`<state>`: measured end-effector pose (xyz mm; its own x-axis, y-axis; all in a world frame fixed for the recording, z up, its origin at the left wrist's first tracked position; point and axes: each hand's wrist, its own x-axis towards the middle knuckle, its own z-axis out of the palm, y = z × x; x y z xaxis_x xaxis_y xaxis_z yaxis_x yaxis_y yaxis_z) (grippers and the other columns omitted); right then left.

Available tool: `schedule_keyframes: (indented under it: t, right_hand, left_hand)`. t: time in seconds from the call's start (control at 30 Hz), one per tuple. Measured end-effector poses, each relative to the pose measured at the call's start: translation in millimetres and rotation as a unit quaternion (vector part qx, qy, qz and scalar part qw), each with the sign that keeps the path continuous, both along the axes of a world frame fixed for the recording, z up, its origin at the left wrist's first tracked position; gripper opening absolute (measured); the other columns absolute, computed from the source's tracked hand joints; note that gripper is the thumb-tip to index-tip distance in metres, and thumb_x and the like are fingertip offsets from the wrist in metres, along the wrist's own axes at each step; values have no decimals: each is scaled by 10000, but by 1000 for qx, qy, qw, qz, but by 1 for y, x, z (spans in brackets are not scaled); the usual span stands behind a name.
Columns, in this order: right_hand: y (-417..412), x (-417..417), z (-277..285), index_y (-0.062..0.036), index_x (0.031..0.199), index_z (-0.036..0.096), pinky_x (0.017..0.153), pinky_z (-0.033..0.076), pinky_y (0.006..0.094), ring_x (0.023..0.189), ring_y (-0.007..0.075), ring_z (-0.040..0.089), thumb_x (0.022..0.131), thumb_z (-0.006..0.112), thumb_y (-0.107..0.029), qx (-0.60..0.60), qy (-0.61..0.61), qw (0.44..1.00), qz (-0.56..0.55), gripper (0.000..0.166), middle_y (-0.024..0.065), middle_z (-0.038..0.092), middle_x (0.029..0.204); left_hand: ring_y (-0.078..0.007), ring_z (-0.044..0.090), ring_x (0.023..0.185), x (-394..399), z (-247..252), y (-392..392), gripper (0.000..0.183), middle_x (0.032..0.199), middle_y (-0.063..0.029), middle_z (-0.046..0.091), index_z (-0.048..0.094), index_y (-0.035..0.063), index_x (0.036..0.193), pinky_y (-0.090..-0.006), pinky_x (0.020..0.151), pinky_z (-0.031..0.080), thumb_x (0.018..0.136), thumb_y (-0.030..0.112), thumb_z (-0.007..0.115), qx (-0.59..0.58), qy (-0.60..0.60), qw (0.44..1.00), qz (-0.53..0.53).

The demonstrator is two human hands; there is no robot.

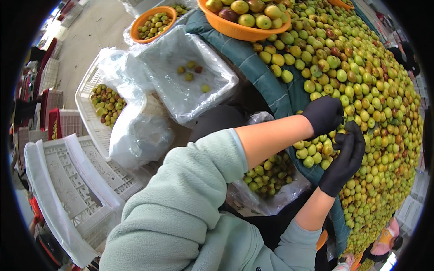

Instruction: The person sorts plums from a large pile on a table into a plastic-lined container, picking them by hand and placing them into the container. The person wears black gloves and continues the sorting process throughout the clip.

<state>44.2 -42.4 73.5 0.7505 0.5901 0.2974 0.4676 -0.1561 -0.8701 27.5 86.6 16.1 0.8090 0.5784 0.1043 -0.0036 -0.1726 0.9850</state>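
Both hands wear black gloves and hover over the near edge of a big heap of green and reddish-brown jujubes (369, 101). My left hand (324, 117) has its fingers curled in; whether it holds a fruit is hidden. My right hand (346, 157) is just below it, fingers bent towards the left one, with its grasp not clear. The heap lies on a teal quilted cloth (261, 74). Beneath my left forearm, a plastic-lined container (291, 194) holds more jujubes. An orange plastic basket (230, 32) of larger jujubes rests at the top edge of the heap.
A plastic-lined crate (217, 71) with several jujubes stands left of the cloth. Beyond it are a smaller orange basket (135, 28) and a white crate (86, 111) of jujubes. A white crate with cloth strips (67, 183) is at the left. A person (383, 240) is at lower right.
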Motion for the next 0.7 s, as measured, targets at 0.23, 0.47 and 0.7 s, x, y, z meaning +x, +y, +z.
schedule_keyframes:
  t: [0.23, 0.47, 0.7]
  right_hand:
    - [-65, 33, -40, -74, 1137, 633, 792, 488, 269, 896, 143, 620, 846, 671, -18, -98, -139, 985, -28, 299, 56, 658, 1099]
    - [-215, 47, -26, -22, 928, 672, 633, 477, 248, 668, 96, 593, 834, 679, -1, -119, 53, 966, -225, 97, 33, 650, 859]
    - [-449, -19, -110, -49, 1027, 667, 770, 505, 433, 858, 337, 657, 836, 681, -316, -657, 42, 720, -220, 329, 174, 685, 922]
  left_hand:
    - [-157, 632, 674, -8, 8, -36, 289, 821, -103, 683, 678, -33, 940, -273, 632, 519, 871, 247, 646, -294, 87, 914, -267]
    - [-207, 652, 923, -14, 5, -70, 427, 1045, -153, 650, 532, -28, 1213, -342, 788, 541, 907, 259, 610, -265, 133, 882, -367]
    - [-360, 619, 918, -17, 1, -54, 300, 937, -184, 645, 614, 57, 1050, -461, 801, 489, 791, 208, 638, 353, 199, 878, -255]
